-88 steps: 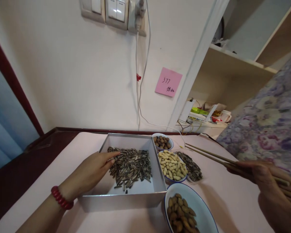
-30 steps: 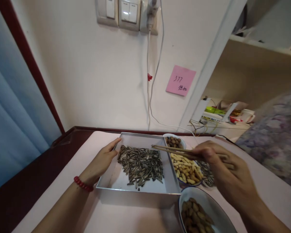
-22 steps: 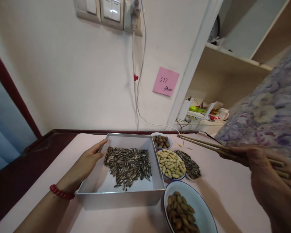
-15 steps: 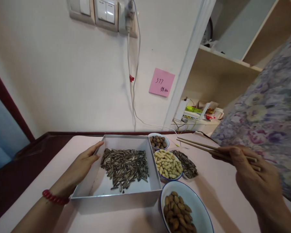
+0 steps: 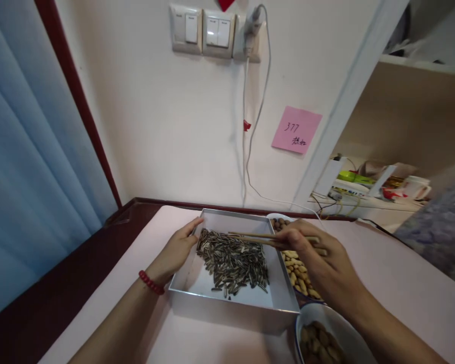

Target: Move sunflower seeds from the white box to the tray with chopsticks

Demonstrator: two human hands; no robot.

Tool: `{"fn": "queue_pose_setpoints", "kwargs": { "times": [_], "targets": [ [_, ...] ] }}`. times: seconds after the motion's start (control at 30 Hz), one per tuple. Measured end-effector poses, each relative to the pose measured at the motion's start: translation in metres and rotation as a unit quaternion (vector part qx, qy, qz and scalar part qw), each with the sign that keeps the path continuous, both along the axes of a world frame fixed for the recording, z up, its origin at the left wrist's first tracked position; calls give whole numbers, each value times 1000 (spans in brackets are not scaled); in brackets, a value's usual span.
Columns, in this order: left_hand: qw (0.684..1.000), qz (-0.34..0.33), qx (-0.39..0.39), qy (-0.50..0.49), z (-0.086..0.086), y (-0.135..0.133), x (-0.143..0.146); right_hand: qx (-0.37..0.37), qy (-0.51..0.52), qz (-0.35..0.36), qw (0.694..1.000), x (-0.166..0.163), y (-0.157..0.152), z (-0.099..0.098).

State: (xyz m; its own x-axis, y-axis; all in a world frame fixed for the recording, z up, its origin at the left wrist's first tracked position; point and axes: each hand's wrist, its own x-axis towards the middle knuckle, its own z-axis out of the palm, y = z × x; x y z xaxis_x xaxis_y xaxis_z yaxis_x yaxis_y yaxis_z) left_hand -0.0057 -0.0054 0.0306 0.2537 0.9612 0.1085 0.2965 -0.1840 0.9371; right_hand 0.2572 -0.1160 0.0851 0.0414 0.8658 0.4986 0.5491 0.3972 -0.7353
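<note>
While the pink table (image 5: pixel 402 283) bears everything, the white box (image 5: pixel 231 306) sits near its front edge with sunflower seeds (image 5: pixel 233 258) heaped on its floor. The left hand (image 5: pixel 176 250) lies loose, fingers unclenched, against the box's left wall. The right hand (image 5: pixel 318 263) grips chopsticks (image 5: pixel 250 236), whose tips reach over the seeds, seemingly just above them. A peanut bowl (image 5: pixel 299 278) shows beneath that hand.

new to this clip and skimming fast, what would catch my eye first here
A white box sits mid-table with a dark heap of sunflower seeds inside. The right hand holds chopsticks over the seeds, while the left hand rests on the box's left side. A pink note is stuck on the wall above.
</note>
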Motion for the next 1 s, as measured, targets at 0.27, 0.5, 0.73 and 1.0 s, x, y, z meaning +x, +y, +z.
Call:
{"fn": "queue_pose_setpoints", "kwargs": {
  "times": [0.27, 0.5, 0.73, 1.0],
  "targets": [
    [1000, -6, -3, -12, -3, -1, -1, -48, -6, 35, 998, -25, 60, -23],
    [1000, -5, 1, -14, -8, 1, -3, -70, 19, 41, 997, -30, 82, -37],
    [1000, -2, -8, -12, -6, 0, -2, -66, 87, 22, 994, -24, 77, -33],
    [1000, -1, -3, -3, -4, 1, -3, -42, 195, -32, 979, 4, 28, -12]
  ]
}}
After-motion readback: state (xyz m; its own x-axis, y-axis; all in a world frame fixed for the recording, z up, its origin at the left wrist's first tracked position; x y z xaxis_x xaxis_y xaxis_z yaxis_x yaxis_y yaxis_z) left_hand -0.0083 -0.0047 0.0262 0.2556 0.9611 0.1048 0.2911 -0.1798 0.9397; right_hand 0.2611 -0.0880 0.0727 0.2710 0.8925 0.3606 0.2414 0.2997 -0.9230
